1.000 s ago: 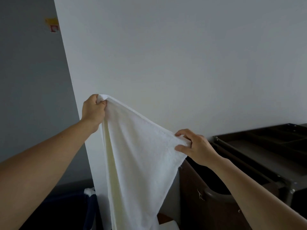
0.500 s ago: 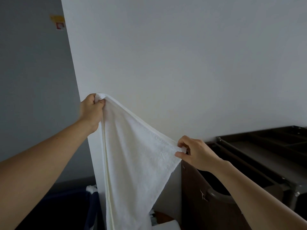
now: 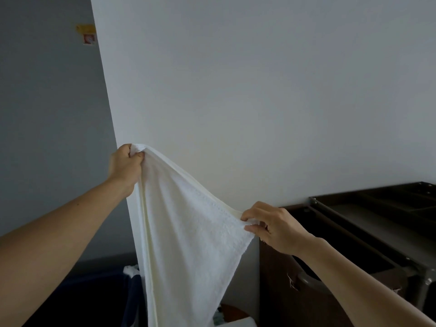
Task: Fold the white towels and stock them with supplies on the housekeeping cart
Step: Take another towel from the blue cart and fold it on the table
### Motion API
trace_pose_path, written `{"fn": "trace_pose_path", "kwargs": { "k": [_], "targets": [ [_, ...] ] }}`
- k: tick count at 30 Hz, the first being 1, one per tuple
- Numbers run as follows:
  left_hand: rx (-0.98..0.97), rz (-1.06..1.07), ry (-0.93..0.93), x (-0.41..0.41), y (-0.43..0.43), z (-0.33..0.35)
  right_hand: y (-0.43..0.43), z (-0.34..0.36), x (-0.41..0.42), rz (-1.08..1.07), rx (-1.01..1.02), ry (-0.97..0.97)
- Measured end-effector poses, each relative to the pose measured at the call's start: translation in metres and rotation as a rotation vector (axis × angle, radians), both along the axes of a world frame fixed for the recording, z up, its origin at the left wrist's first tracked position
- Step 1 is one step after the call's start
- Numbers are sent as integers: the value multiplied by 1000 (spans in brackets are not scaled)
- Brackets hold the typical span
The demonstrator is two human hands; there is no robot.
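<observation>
As the right hand (image 3: 276, 228) pinching the towel (image 3: 188, 232) sinks toward four o'clock, the left hand (image 3: 125, 165) grips its corner; folding pending.

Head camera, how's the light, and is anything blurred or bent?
Head view: dim, flat light, no glare; the white terry towel and the grip of the left hand and right hand on it look sharp; the dark brown housekeeping cart loses detail in shadow; the white wall has a leaning left edge, likely wide-angle distortion.

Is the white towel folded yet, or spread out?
Not folded: the white towel hangs spread between the left hand and right hand, each gripping its top edge.
</observation>
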State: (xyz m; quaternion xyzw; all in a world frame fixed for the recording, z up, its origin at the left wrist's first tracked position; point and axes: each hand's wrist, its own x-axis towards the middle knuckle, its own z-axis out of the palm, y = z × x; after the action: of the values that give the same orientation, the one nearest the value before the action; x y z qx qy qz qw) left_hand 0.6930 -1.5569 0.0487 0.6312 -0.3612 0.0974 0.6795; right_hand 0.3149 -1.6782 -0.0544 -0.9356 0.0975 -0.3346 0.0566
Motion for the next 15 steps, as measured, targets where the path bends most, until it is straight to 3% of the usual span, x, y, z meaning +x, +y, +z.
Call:
{"fn": "trace_pose_path", "kwargs": {
  "k": [11,15],
  "targets": [
    [60,62,-43,2,9,-9,-2,-1,14,24,102,23],
    [52,71,-58,-3,13,-10,-13,-3,16,-127,144,47]
  ]
}}
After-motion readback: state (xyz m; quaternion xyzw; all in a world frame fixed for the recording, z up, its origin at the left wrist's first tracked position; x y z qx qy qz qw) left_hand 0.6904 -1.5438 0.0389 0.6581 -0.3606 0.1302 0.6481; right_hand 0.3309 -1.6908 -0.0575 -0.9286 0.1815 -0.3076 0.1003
